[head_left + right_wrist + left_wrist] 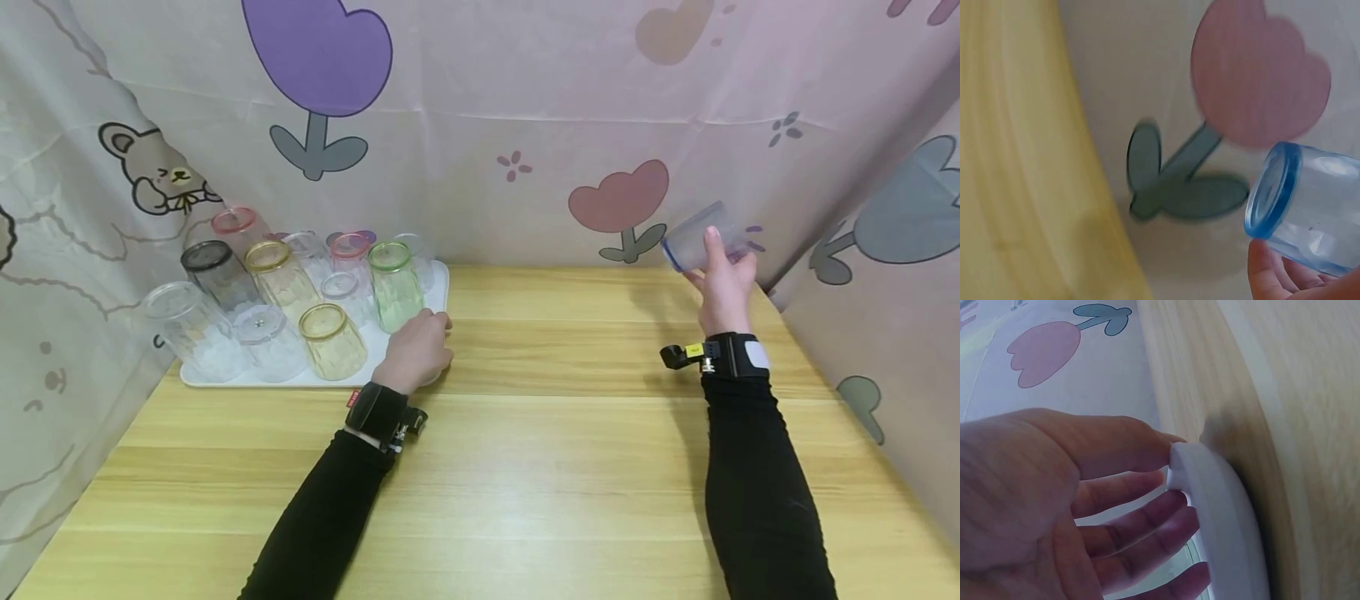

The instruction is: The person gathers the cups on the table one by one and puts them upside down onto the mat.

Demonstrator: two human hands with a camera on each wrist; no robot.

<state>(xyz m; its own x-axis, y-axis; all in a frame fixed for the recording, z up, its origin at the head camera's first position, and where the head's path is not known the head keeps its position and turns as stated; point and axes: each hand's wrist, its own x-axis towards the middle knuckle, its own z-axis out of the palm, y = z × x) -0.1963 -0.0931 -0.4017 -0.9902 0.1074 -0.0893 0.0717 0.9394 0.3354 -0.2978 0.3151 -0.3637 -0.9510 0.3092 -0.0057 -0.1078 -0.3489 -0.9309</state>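
Note:
My right hand (726, 287) holds a clear glass (705, 233) with a blue band at one end, tilted in the air near the back right of the table. In the right wrist view the glass's blue-banded end (1272, 194) points left, fingers beneath it. At the right edge of a white tray (438, 304), my left hand (416, 350) grips the rim. The left wrist view has the thumb and fingertips against that tray rim (1222, 519). Nearest this hand on the tray stands a green glass (396, 292).
Several more glasses crowd the tray, among them yellow (333, 346), black-topped (217, 271) and pink-topped (236, 225) ones. A printed curtain (465, 183) hangs along the back edge of the wooden table (540, 467) and down both sides.

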